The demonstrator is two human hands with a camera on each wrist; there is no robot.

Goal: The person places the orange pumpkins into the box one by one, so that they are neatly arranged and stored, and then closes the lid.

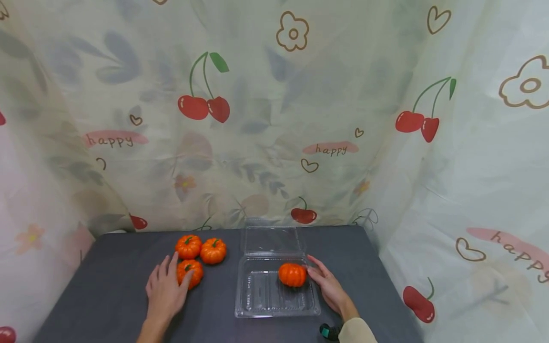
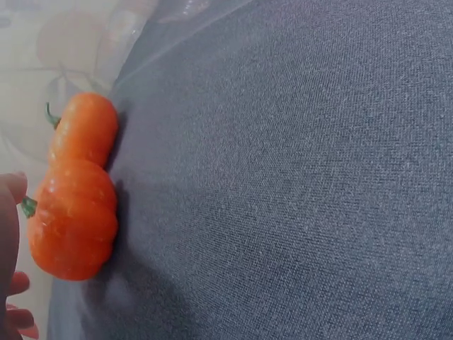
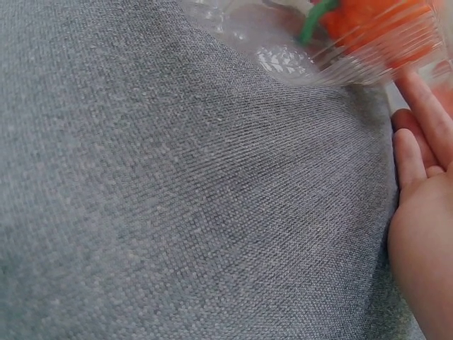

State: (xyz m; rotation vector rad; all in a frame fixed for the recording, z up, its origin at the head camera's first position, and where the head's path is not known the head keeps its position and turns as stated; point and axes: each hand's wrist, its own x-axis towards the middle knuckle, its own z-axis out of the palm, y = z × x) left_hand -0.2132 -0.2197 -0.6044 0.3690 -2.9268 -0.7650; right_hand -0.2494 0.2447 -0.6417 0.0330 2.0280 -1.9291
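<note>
Loosely spread, the right hand (image 1: 328, 286) touches the pumpkin (image 1: 292, 275) in the clear box (image 1: 261, 305) mid-table, while the open left hand (image 1: 165, 290) touches the nearest loose pumpkin (image 1: 190, 272), likely loaded next with a closing grasp.

Pumpkin (image 3: 375, 21) blurred, cut off at top edge.
</note>
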